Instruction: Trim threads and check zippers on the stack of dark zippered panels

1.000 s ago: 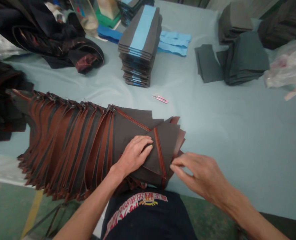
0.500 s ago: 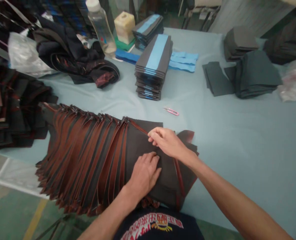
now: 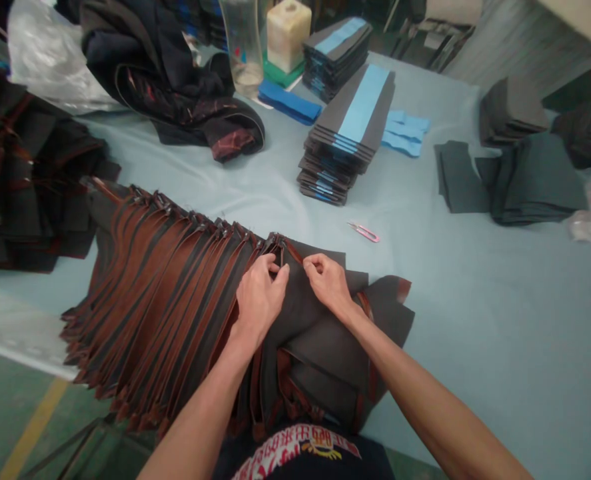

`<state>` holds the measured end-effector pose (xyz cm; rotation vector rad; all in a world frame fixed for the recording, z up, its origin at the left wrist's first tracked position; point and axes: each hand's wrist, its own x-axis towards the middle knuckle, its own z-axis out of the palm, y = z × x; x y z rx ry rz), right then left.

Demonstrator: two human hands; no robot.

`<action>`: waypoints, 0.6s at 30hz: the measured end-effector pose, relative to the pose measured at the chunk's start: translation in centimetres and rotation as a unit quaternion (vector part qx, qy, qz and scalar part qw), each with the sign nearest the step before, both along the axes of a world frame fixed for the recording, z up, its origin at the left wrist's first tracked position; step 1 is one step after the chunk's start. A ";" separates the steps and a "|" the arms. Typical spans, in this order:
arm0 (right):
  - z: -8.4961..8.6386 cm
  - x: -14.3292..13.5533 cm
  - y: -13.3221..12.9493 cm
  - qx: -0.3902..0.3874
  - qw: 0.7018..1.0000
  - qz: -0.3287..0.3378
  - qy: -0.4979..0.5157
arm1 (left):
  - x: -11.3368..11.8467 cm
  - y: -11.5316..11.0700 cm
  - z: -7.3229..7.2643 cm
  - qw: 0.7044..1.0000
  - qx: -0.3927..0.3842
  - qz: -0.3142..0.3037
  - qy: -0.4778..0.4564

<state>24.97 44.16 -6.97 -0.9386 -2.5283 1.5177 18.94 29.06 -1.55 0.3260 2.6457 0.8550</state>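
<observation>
Right hand, grip pinched on the brown strip of a dark panel, which lies on the counter at the right end of the fanned row! Left hand curls just beside; whether that grip clasps cloth, I can't tell. Pink snips lie beyond.

1 left hand, 1 right hand, 1 pink snips, 2 blue-striped stacks, 1 bottle, 1 table; brown-edged pieces: uncountable.
</observation>
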 end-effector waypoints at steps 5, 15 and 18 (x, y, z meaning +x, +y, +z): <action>-0.6 0.5 0.3 -0.038 0.999 -0.023 0.007 | -1.5 2.6 0.0 0.998 -0.034 -0.027 -0.044; 6.1 6.7 1.4 0.062 0.988 -0.059 0.132 | 1.4 1.2 0.8 0.980 0.166 -0.085 -0.065; 8.8 8.8 2.3 0.185 0.962 -0.033 0.200 | 4.2 -0.6 1.8 0.965 0.213 -0.155 -0.013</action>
